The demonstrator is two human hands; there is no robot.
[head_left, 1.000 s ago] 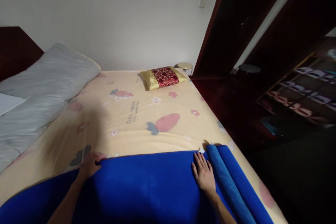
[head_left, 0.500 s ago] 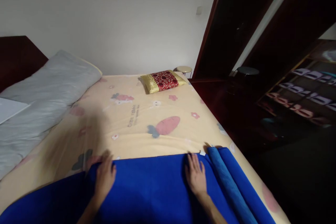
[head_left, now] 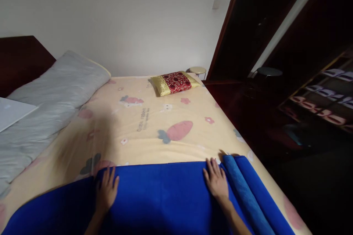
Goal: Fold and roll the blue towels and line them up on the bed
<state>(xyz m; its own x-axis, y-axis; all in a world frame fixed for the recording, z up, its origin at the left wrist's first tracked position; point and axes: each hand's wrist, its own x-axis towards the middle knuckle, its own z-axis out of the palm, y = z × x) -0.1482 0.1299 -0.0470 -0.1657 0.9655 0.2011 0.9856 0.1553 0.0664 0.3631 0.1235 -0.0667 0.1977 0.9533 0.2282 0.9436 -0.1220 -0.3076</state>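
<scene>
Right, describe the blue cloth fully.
The blue cloth is plain, deep blue and looks soft. It lies on the patterned sheet and runs past the picture's bottom. Its far edge is nearly straight between the left hand and right hand, both resting palm down on it. Whether the lighter roll at right belongs to it is unclear.

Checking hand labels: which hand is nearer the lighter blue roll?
Right hand: it's just left of the lighter blue roll. Left hand is farther left, across the blue cloth.

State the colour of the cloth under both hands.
The cloth is deep blue, clearest in the head view.
</scene>
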